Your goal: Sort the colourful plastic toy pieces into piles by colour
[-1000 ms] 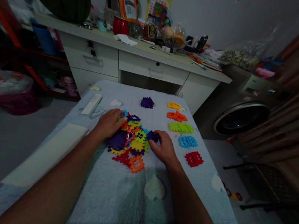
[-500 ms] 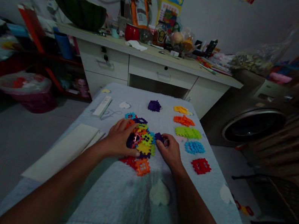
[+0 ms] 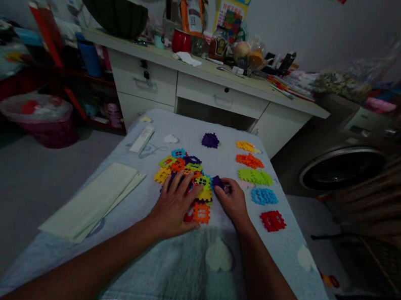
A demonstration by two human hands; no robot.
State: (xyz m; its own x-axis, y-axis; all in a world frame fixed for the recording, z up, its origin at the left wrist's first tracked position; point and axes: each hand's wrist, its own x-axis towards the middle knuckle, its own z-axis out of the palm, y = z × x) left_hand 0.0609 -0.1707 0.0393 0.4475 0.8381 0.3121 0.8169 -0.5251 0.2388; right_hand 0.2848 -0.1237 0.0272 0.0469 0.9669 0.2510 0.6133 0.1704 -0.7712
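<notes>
A mixed heap of colourful plastic interlocking blocks [image 3: 178,165] lies mid-table. My left hand [image 3: 174,209] rests on the heap's near side, fingers spread, covering part of it. At the heap's right edge my right hand [image 3: 232,199] is closed on a purple block [image 3: 217,181]. To the right, sorted piles run in a column: yellow blocks [image 3: 246,146], orange blocks [image 3: 250,160], green blocks [image 3: 255,176], blue blocks [image 3: 264,196] and red blocks [image 3: 273,221]. A purple pile [image 3: 210,140] sits farther back.
Folded pale paper [image 3: 90,200] and a white box [image 3: 142,140] lie on the cloth-covered table [image 3: 179,279] at left. Behind stands a white desk [image 3: 221,94] with clutter. A washing machine [image 3: 341,158] is at right, a pink bin [image 3: 42,121] at left.
My left hand has moved nearer and to the right over the heap, its fingers now flatter, uncovering blocks at the heap's left. The right hand still holds the purple block. The view has shifted slightly.
</notes>
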